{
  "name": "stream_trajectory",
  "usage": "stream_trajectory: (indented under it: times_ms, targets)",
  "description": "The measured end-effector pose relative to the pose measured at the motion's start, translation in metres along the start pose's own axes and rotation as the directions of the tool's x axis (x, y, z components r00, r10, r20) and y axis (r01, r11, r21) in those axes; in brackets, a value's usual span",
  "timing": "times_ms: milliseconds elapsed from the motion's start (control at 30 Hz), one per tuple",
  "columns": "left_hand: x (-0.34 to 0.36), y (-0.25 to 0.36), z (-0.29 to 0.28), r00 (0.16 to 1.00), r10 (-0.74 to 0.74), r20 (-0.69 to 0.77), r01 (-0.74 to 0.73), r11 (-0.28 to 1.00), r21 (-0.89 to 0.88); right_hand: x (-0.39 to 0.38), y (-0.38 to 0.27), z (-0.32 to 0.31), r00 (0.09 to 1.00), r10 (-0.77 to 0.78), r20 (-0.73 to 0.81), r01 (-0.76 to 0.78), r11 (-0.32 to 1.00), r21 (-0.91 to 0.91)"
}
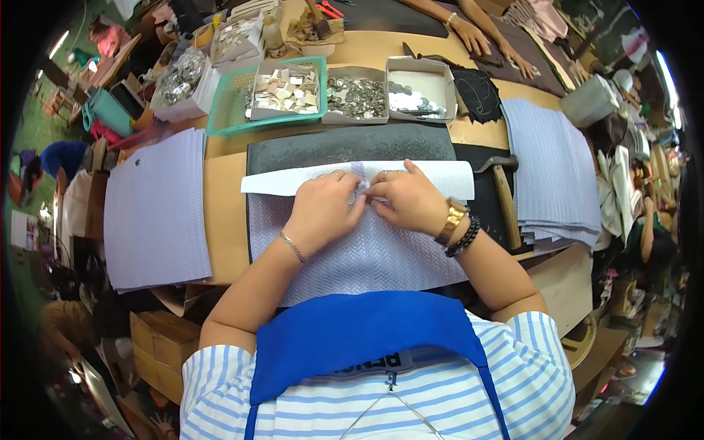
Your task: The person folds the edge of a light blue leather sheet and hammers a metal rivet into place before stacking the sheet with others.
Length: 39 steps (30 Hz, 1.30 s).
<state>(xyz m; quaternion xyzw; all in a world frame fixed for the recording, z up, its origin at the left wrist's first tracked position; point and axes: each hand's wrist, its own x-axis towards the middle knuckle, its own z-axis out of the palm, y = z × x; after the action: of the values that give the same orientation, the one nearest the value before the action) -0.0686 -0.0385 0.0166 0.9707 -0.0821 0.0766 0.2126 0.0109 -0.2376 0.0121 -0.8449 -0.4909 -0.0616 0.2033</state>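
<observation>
A lavender sheet with a woven herringbone texture [367,257] lies in front of me over a dark mat [352,143]. Its far part is folded back, so the white underside [433,178] faces up as a long band. My left hand [323,205] rests on the sheet, fingers bent and pressed at the fold near the middle. Against it, my right hand [411,198] pinches at the same spot, where a narrow lavender strip [357,169] crosses the white band. Whatever small piece lies between the fingertips is hidden.
Lavender sheets are stacked left [158,213] and right [550,169]. A hammer [506,202] lies right of the mat. Beyond stand a green basket [220,110], a box of metal pieces [356,95] and a white box [422,70]. Another person's hands [473,37] work at the far right.
</observation>
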Motion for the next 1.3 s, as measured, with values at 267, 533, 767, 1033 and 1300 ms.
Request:
stream_trajectory:
  times_ms: [267,533,767,1033,1300]
  targets:
    - [0.005,-0.014,0.035,0.988,0.084,-0.127,-0.075,0.994,0.075,0.118,0.048,-0.028,0.991,0.132,0.016,-0.131,0.960,0.249]
    - [0.004,-0.012,0.031,0.984,0.091,-0.156,-0.097,0.995,-0.031,0.218,0.057,0.037,0.997,0.014,0.081,-0.001,0.987,-0.161]
    - [0.010,-0.033,0.046,0.964,0.116,-0.237,-0.180,0.947,-0.265,0.228,0.056,0.048,0.980,0.109,0.167,-0.057,0.956,-0.287]
    - [0.007,-0.043,0.032,0.999,-0.044,-0.007,0.030,0.768,-0.639,0.101,0.004,-0.008,0.971,0.222,-0.085,-0.148,0.844,0.516]
    - [0.009,-0.040,0.027,0.994,-0.098,0.048,0.103,0.702,-0.705,0.007,0.009,0.030,0.869,0.451,0.204,-0.438,0.510,0.740]
